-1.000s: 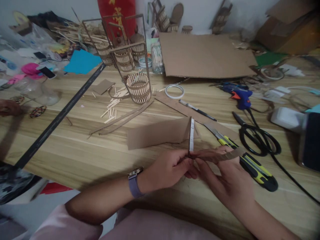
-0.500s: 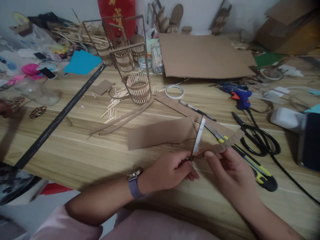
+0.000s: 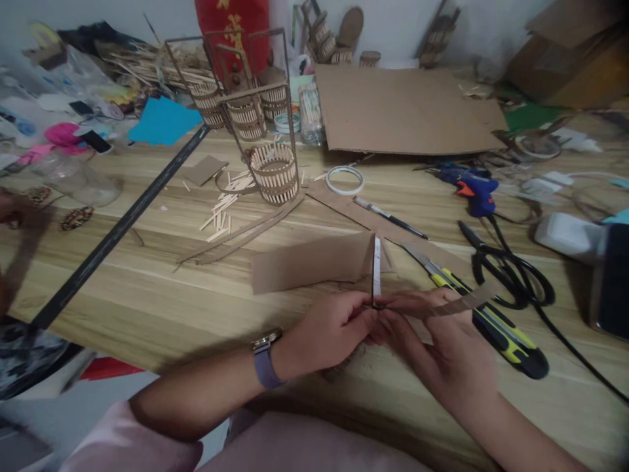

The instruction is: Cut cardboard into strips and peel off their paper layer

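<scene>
The right hand [image 3: 447, 347], pinching the brown strip [image 3: 462, 303], has drawn back against the left hand [image 3: 327, 331] — itself pinched around the white-faced strip's [image 3: 377, 265] base, upright again at near centre — apparently to work their join.

Wood-grain tabletop [image 3: 157, 282] | slatted miniature bucket [image 3: 275, 183], tall-handled, upright | loose pale sticks [image 3: 223, 206], scattered beside bucket | cardboard panel [image 3: 309, 263], front centre | yellow-black utility knife [image 3: 496, 331], blade exposed | black-handled scissors [image 3: 483, 248] | blue glue gun [image 3: 481, 196]
</scene>
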